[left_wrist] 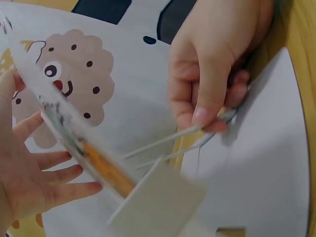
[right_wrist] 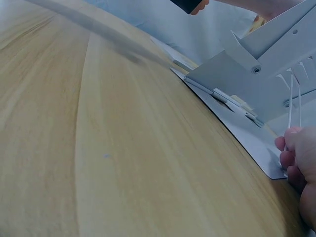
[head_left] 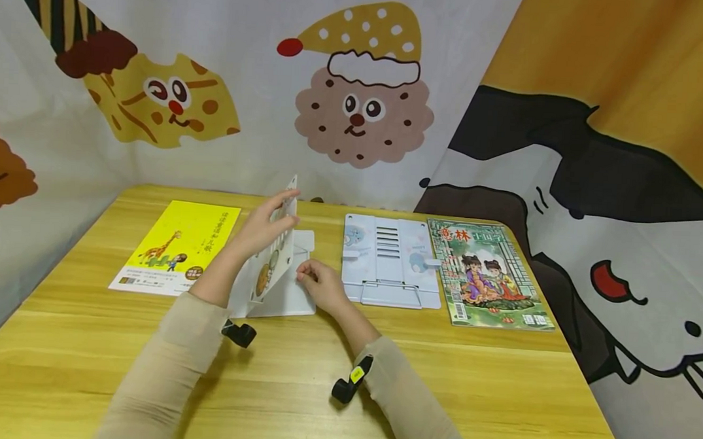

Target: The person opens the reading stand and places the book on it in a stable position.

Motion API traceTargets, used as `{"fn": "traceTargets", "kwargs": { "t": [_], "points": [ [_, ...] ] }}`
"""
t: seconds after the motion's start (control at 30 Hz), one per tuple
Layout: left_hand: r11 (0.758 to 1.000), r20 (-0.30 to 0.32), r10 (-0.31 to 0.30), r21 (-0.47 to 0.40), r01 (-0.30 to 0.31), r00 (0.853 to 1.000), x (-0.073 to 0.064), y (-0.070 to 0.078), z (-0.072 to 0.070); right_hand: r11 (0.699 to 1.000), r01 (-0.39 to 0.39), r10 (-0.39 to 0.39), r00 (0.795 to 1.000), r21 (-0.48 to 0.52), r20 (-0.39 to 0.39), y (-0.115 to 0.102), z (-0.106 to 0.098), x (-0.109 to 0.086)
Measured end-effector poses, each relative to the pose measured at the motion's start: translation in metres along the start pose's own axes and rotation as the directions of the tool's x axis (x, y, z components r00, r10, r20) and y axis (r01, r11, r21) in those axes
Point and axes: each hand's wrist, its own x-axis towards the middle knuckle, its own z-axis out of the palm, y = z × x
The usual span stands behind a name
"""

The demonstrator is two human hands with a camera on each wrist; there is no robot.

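A white book stand (head_left: 283, 303) is unfolded on the table, its printed back panel (head_left: 279, 249) raised nearly upright. My left hand (head_left: 263, 227) is at the panel's upper part, its straight fingers (left_wrist: 74, 190) spread along the printed face. Behind the panel, my right hand (head_left: 323, 287) pinches the stand's wire support leg (right_wrist: 290, 106) between thumb and fingers. The wire runs from that grip up to the slotted back of the panel. Under the right hand lies the white base plate (left_wrist: 276, 148), joined to the panel by a hinge (right_wrist: 227, 98).
A second book stand (head_left: 391, 264), pale blue with printed bears, lies folded flat to the right. Beside it is a green magazine (head_left: 496, 275). A yellow booklet (head_left: 173, 251) lies on the left. A printed curtain (head_left: 260, 143) hangs behind the wooden table (head_left: 297, 387).
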Motion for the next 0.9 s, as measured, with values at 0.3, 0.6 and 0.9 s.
{"fn": "traceTargets", "kwargs": {
  "t": [0.3,0.6,0.9],
  "points": [
    [0.998,0.134,0.025,0.049,-0.032,0.991,0.019,-0.003,-0.018,0.99,-0.008,0.014,0.999,0.14,-0.049,-0.003,-0.006,-0.007],
    [0.997,0.158,0.022,0.064,-0.032,0.987,0.045,-0.008,-0.03,0.94,0.219,-0.156,0.958,0.261,-0.241,-0.055,-0.027,-0.033],
    [0.999,0.19,0.019,0.032,-0.026,0.982,0.058,-0.005,-0.027,0.857,0.467,-0.405,0.871,0.216,-0.279,-0.095,-0.025,-0.045]
  ]
}}
